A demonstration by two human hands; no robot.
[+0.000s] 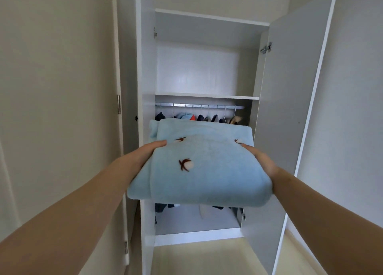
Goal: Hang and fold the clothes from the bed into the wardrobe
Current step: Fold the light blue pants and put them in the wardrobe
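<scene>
Holding a folded light-blue fleece garment (204,171) with brown-and-white motifs, we have it in front of the open white wardrobe (196,71), below its white shelf (207,96) and covering part of the dark hanging clothes (201,117). Our left hand (152,150) grips its left edge and our right hand (260,160) its right. Each thumb lies on top. The other fingers are hidden beneath, so we cannot tell their spread.

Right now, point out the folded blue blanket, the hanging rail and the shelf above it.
folded blue blanket (207,169): head view, middle of its top face.
hanging rail (199,105): head view, middle of the bar.
shelf (207,96): head view, its front edge.
</scene>
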